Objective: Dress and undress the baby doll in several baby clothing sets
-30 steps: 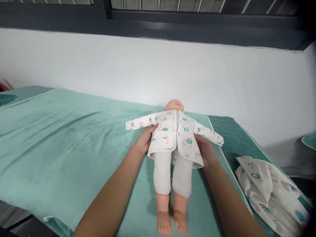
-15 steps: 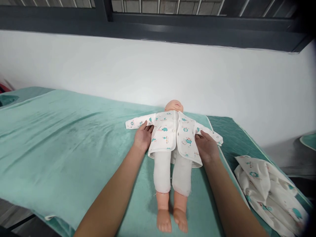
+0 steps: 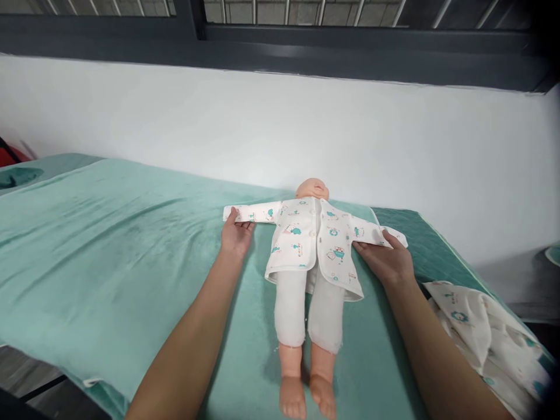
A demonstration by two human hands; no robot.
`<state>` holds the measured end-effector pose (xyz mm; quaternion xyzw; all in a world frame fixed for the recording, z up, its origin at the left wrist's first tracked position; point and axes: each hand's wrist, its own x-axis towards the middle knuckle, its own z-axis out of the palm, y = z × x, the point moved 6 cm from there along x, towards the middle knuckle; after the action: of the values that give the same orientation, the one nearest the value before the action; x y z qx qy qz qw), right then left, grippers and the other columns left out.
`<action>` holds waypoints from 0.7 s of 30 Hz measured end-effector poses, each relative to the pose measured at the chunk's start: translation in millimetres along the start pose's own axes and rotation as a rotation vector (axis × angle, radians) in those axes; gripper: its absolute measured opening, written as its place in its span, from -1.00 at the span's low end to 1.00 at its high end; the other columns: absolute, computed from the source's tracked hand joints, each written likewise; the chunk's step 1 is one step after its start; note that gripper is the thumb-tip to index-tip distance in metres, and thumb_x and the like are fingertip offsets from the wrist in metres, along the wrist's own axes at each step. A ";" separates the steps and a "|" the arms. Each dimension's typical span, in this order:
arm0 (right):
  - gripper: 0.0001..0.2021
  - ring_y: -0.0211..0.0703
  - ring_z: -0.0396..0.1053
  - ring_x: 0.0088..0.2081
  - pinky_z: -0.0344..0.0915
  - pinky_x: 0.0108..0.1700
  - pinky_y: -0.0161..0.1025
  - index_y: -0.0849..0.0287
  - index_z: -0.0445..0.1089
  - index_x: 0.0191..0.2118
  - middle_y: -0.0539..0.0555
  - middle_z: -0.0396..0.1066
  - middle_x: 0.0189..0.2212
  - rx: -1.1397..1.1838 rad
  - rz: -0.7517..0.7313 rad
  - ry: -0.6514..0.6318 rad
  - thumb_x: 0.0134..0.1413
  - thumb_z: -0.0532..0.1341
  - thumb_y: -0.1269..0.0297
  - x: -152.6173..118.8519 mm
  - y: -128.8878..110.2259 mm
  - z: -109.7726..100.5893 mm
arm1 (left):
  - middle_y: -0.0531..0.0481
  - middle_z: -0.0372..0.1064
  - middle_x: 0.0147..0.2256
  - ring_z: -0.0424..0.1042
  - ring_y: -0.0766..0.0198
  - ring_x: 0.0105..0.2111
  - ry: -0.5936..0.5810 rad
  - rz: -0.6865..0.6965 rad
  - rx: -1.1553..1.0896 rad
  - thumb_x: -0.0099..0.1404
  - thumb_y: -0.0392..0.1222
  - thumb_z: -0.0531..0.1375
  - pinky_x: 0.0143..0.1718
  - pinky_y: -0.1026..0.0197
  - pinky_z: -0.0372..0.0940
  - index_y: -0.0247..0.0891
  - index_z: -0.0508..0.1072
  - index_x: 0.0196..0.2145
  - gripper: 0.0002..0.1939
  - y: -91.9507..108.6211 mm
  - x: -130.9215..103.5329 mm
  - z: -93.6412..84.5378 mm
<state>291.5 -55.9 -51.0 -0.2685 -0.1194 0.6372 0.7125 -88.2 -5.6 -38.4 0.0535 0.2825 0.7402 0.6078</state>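
Observation:
A baby doll [image 3: 312,189] lies on its back, head toward the wall and bare feet toward me. It wears a white printed baby jacket [image 3: 294,230], both sleeves spread sideways, with the front edges meeting at the top and parting lower down. White padded legs [image 3: 290,309] show beneath the hem. My left hand [image 3: 237,234] grips the left-hand sleeve near its cuff, thumb on top and fingers underneath. On the other side, my right hand [image 3: 388,256] holds the right-hand sleeve the same way, its fingers partly under the fabric. The doll's own hands are hidden.
A pale green sheet [image 3: 109,251] covers the bed, with a darker green quilted strip [image 3: 405,224] on the right. A crumpled white printed cloth [image 3: 494,332] lies beside my right forearm. A white wall [image 3: 262,128] rises behind, below a dark window frame [image 3: 350,55].
Both my hands have moved outward along the sleeves, away from the jacket's body toward the cuffs. The sleeves now lie straighter. The view has shifted slightly.

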 end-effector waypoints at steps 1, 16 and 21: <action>-0.72 0.07 0.35 0.16 0.42 0.05 0.18 0.19 0.33 0.02 0.24 0.42 0.07 -0.003 -0.013 -0.008 0.23 0.07 0.34 3.2 -3.8 -2.4 | -0.12 0.51 -0.24 0.53 0.23 -0.19 0.003 0.007 -0.009 0.36 -0.19 0.17 -0.10 0.16 0.47 -0.30 0.43 -0.29 -0.88 1.1 2.7 0.0; -0.74 -0.16 0.51 -0.08 0.52 -0.05 -0.10 0.20 0.39 -0.02 0.10 0.53 -0.10 -0.038 -0.159 0.241 0.29 0.04 0.46 37.1 -40.8 -43.4 | -0.05 0.51 -0.27 0.55 0.31 -0.24 0.156 0.132 -0.096 0.39 -0.39 0.06 -0.13 0.22 0.49 -0.30 0.43 -0.22 -0.84 18.9 16.3 -7.6; -0.76 -0.14 0.50 -0.05 0.52 -0.05 -0.10 0.22 0.37 -0.05 0.13 0.52 -0.08 -0.057 -0.200 0.262 0.26 0.04 0.46 35.7 -45.8 -49.7 | -0.05 0.50 -0.24 0.54 0.32 -0.21 0.159 0.158 -0.085 0.40 -0.40 0.04 -0.12 0.24 0.48 -0.29 0.43 -0.20 -0.83 20.3 13.9 -8.6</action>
<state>361.3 -34.6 -73.7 -0.3561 -0.0696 0.5190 0.7739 -113.1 2.2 -39.4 -0.0092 0.2931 0.7991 0.5248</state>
